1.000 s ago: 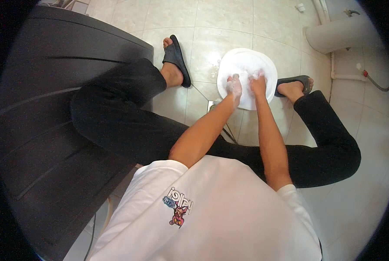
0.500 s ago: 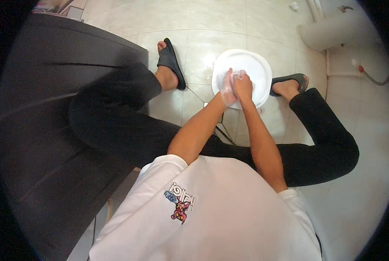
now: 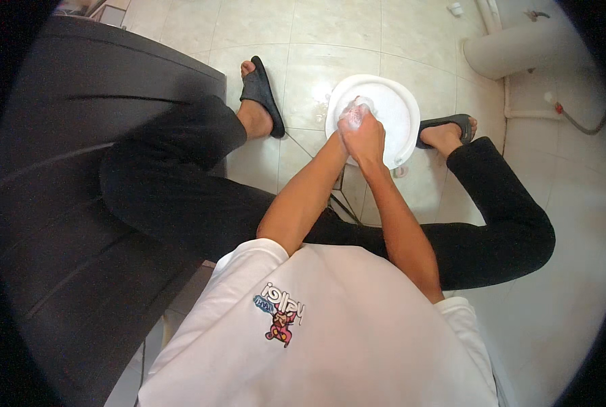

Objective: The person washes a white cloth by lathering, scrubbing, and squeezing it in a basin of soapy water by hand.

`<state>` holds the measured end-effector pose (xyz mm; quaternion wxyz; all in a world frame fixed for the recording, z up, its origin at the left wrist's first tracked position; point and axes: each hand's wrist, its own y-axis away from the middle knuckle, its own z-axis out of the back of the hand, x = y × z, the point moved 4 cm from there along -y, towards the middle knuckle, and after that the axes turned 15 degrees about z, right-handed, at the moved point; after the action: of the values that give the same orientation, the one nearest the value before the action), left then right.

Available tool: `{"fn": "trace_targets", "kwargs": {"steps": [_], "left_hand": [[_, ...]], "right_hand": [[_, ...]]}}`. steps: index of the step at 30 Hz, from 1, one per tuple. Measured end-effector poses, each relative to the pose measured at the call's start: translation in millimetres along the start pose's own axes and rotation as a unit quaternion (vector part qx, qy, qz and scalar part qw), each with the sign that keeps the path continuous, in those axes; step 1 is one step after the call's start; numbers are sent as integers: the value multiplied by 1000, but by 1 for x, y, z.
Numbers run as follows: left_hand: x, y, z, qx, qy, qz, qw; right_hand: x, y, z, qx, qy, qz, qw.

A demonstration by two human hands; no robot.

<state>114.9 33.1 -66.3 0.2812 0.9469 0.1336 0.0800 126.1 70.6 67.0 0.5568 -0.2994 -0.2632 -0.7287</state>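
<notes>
My two hands are pressed together over a round white basin [image 3: 403, 129] on the floor between my feet. White soapy foam [image 3: 365, 103] coats the left hand and gathers at the fingertips. My left hand [image 3: 350, 122] is partly covered by foam and by the other hand, so its fingers do not show clearly. My right hand [image 3: 367, 140] is closed against the left from the right side, its fingers curled. Whether a small thing lies between the palms cannot be made out.
A dark, long piece of furniture [image 3: 113, 115] runs along my left. Black slippers [image 3: 259, 95] are on my feet either side of the basin. At the right are a thick white pipe [image 3: 513, 53] and a grey hose [image 3: 588, 129] with a red end.
My right hand has slid down and left, from near the left fingers to wrap round the left hand. The left hand's spread fingers are now hidden, and the foam looks thicker.
</notes>
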Motion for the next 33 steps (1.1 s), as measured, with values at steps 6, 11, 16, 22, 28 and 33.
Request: {"fn": "trace_targets", "kwargs": {"steps": [6, 11, 16, 22, 28, 33], "left_hand": [[1, -7, 6, -6, -37, -20, 999], [12, -29, 4, 7, -139, -77, 987], [29, -24, -39, -20, -232, -151, 961], [11, 5, -51, -97, -138, -130, 977], [17, -22, -17, -186, -67, -60, 978], [-13, -35, 42, -144, -50, -160, 975]], "right_hand": [[9, 4, -3, 0, 38, 27, 999], [-23, -12, 1, -19, 92, -19, 995], [-78, -21, 22, -102, 138, -52, 984], [-130, -33, -3, -59, -214, -119, 968], [-147, -29, 2, -2, -147, -118, 982], [-103, -47, 6, -30, -70, -61, 995]]}}
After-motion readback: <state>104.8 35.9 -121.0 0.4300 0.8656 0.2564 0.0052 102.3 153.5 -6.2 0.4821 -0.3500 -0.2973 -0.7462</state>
